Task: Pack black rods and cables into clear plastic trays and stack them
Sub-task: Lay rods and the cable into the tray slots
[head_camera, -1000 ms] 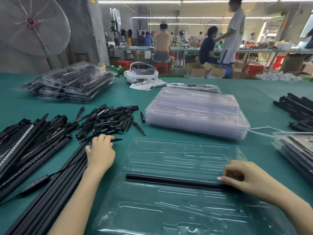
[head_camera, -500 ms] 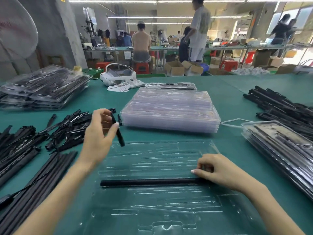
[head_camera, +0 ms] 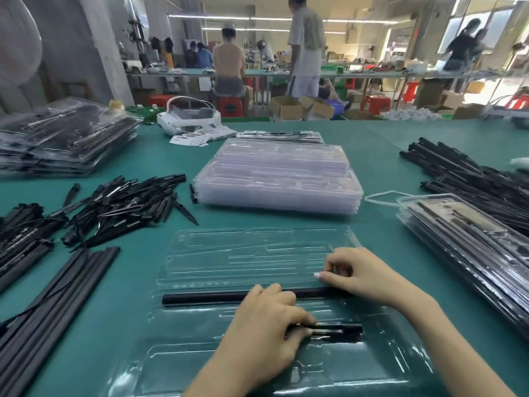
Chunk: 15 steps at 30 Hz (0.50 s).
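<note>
Pinching a short black piece [head_camera: 337,329] into the open tray [head_camera: 257,253], the left hand [head_camera: 266,325] curls (6 o'clock). Right hand [head_camera: 357,277], fingertips pressed together, pins the long rod [head_camera: 206,298]; bare mat [head_camera: 137,296] lies at 9 o'clock.

An open clear tray [head_camera: 257,253] is lying on the green table [head_camera: 386,156]. A long black rod [head_camera: 206,298] is sitting across its middle slot. The right hand [head_camera: 360,276] is pinching the rod's right end. The left hand [head_camera: 266,325] is pressing a short black piece [head_camera: 337,330] into a nearer slot. A stack of empty trays [head_camera: 280,179] is resting just behind, with loose black pieces [head_camera: 120,204] piling to the left.
</note>
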{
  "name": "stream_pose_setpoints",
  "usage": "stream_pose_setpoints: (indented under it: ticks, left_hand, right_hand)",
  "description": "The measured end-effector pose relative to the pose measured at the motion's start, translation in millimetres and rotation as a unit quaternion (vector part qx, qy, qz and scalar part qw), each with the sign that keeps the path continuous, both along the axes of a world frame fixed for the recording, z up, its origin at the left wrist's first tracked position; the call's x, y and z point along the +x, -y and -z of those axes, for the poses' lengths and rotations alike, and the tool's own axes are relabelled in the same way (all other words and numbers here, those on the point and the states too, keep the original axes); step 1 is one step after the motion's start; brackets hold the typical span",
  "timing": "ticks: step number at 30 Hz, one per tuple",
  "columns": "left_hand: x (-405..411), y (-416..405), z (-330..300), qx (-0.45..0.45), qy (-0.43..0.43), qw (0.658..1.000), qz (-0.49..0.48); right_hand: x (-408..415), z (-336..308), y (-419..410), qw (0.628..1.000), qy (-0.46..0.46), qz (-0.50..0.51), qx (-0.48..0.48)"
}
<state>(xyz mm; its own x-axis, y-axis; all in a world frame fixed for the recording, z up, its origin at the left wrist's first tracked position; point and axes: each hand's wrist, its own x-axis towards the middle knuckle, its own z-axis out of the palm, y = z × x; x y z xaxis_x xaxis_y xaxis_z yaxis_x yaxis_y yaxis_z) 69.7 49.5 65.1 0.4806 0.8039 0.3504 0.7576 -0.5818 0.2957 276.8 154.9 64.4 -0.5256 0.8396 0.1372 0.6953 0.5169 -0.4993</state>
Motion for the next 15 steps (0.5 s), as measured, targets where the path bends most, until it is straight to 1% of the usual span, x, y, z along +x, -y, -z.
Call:
stream_pose_setpoints:
  ticks: [2, 5, 9, 11, 13, 15]
  left_hand:
    - [1.3, 3.9, 2.5, 0.022, 0.002, 1.0, 0.001]
    - [4.2, 6.6, 8.3, 0.073, -0.044, 0.996, -0.006]
    - [5.0, 8.4, 7.8, 0.076, -0.076, 0.994, -0.02]
    - [6.4, 8.1, 7.4, 0.088, -0.088, 0.992, -0.002]
    - [8.6, 8.2, 7.4, 0.098, -0.129, 0.987, 0.017]
    - [11.1, 10.1, 8.0, 0.089, -0.156, 0.983, 0.032]
  right_hand:
    - [-0.1, 0.9, 0.6, 1.0, -0.002, -0.001, 0.0]
    - [-0.4, -0.4, 0.8, 1.0, 0.004, -0.003, 0.003]
    - [-1.6, -3.1, 1.7, 1.0, 0.024, -0.007, 0.008]
    - [-2.5, -4.3, 2.4, 0.999, 0.034, -0.006, 0.011]
    - [-4.1, -5.2, 3.7, 0.999, 0.041, -0.003, 0.014]
    - [-5.1, -6.4, 4.3, 0.999, 0.046, -0.003, 0.019]
